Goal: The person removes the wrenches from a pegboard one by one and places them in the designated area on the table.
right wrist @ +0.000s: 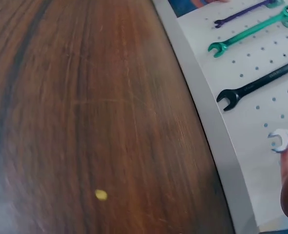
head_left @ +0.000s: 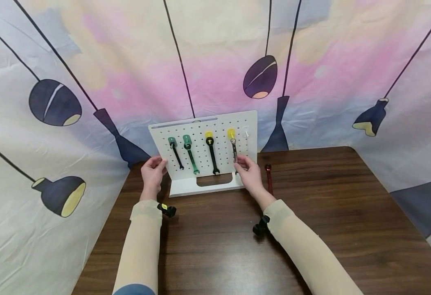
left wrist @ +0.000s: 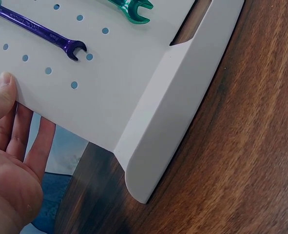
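A white pegboard stand (head_left: pixel 198 143) stands near the back of the table. My left hand (head_left: pixel 152 176) grips its left edge, thumb on the front face and fingers behind. My right hand (head_left: pixel 251 174) pinches the lower end of a silver combination wrench (head_left: pixel 234 150), whose upper end is at a yellow hook (head_left: pixel 231 133). To its left hang a black wrench (head_left: pixel 212 155), a green wrench (head_left: pixel 191 157) and a purple wrench (left wrist: pixel 41 31). In the right wrist view, the silver wrench's open end (right wrist: pixel 280 140) shows beside my fingers (right wrist: pixel 286 163).
A red wrench (head_left: pixel 269 178) lies on the wooden table (head_left: pixel 215 246), right of the stand. A clear hook (head_left: pixel 246 132) sits at the board's upper right with no wrench on it. Behind the table hangs a patterned cloth (head_left: pixel 215 53). A small yellow spot (right wrist: pixel 101 195) shows on the wood.
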{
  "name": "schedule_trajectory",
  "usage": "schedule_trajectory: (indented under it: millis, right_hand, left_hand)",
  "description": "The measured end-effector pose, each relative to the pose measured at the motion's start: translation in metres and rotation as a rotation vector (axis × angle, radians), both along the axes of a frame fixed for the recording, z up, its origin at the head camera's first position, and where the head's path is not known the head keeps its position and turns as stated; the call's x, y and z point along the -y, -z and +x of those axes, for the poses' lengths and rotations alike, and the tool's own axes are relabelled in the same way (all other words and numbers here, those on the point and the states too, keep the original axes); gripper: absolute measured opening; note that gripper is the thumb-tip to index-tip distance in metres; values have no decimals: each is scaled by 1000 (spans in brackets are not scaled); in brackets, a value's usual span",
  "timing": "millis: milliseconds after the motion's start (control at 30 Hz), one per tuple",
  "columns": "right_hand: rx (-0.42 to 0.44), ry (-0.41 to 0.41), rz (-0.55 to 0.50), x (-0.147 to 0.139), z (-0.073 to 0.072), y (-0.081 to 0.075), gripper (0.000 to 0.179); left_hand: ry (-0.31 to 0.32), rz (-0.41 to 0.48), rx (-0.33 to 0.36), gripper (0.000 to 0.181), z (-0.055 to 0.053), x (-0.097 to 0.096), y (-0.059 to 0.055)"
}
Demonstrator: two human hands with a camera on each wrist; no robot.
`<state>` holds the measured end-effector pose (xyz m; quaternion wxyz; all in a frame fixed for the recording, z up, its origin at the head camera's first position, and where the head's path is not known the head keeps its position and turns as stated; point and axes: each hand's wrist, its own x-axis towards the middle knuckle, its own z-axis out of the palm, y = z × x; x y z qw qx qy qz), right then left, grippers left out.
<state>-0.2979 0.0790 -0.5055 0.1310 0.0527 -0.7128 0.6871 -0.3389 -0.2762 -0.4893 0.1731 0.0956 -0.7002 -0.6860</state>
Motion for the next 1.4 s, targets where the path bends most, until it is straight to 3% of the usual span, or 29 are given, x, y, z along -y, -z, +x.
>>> schedule_trajectory:
  millis: [267, 567, 900, 1100, 1333, 1400]
  right_hand:
    - [-9, -28, -75, -4, 12, 9, 34]
    - [62, -57, -189, -9, 31, 2, 37]
    - [141, -96, -117, -16, 40, -17, 36]
    - [207, -107, -146, -19, 41, -22, 38]
    - [240, -131, -162, -18, 42, -23, 41]
    - [239, -134, -155, -17, 42, -25, 41]
  left_hand:
    - [14, -3, 1, 22, -1, 0, 2]
    - [5, 1, -24, 16, -2, -7, 3]
    - [9, 34, -38, 10, -2, -4, 6]
    - [42, 57, -30, 10, 0, -4, -2]
    - [58, 48, -26, 12, 16, -10, -21]
    - [44, 40, -33, 13, 13, -8, -15]
